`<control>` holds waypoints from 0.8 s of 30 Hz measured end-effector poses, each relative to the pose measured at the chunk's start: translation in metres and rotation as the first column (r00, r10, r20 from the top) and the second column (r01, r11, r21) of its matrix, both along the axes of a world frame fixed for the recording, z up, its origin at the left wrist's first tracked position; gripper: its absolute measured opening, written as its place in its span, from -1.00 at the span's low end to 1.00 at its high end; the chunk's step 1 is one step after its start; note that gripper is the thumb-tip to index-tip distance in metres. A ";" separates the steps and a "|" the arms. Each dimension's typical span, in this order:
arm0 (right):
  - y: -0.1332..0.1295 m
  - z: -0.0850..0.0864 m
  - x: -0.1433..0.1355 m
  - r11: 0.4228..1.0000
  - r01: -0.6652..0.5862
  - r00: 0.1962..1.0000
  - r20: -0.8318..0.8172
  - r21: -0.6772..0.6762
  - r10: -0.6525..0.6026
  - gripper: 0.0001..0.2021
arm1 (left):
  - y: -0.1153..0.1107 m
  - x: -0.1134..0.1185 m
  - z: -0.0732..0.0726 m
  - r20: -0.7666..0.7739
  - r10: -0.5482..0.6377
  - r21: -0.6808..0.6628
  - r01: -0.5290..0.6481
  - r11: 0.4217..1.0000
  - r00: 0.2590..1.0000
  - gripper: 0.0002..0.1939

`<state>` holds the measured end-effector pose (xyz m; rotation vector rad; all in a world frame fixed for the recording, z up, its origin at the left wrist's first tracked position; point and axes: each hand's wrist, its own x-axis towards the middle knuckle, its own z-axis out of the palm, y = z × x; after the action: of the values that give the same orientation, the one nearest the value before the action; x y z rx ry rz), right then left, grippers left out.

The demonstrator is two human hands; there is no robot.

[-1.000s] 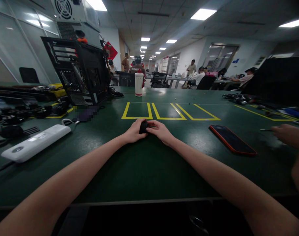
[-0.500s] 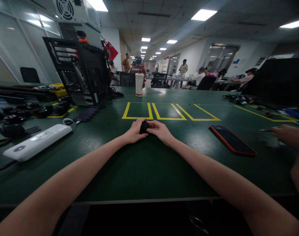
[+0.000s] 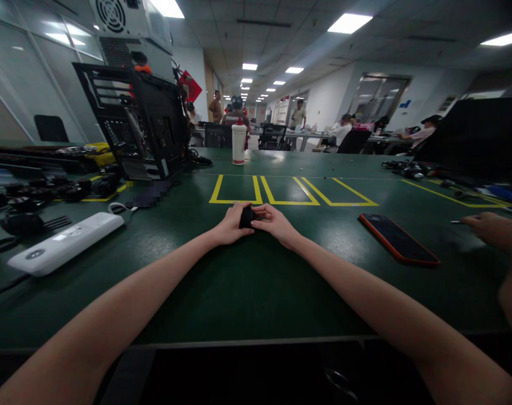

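Between my two hands is a small, dark, rounded object [image 3: 247,217]; its kind does not show. My left hand [image 3: 231,225] is closed around its left side, fingers over the top and thumb along the near side. With thumb and fingertips, my right hand [image 3: 276,224] pinches it from the right. Both hands rest low over the green table [image 3: 256,292], just on the near side of the yellow tape outlines [image 3: 281,203]. My fingers hide much of the object.
A white power strip [image 3: 66,243] lies left, a phone with an orange edge [image 3: 399,238] right. Another person's hand [image 3: 495,230] holds a thin tool at the right edge. Beyond stand a white bottle [image 3: 238,145] and an open black computer case [image 3: 144,124].
My hands and the dark object stay almost in the same place. The other person's hand on the right has shifted slightly. A standing person in the background has moved left.
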<state>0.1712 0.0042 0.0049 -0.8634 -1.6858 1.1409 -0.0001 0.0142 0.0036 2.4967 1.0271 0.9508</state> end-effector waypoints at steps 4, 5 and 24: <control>0.002 -0.002 -0.001 0.999 0.048 0.999 -0.022 -0.018 -0.049 -0.74 | 0.002 0.000 -0.002 -0.007 0.002 0.016 -0.002 1.000 1.000 -0.32; 0.003 -0.003 -0.002 0.998 0.053 0.998 -0.028 -0.026 -0.053 -0.74 | 0.002 0.000 -0.003 -0.006 0.003 0.020 -0.003 1.000 1.000 -0.32; 0.004 -0.005 -0.001 0.999 0.029 0.999 -0.028 -0.012 -0.030 -0.70 | 0.000 0.002 -0.003 -0.049 0.013 0.076 -0.009 0.997 0.999 -0.28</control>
<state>0.1706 0.0079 -0.0001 -0.8733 -1.6399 1.1393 0.0017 0.0145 0.0004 2.5912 1.0389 0.9533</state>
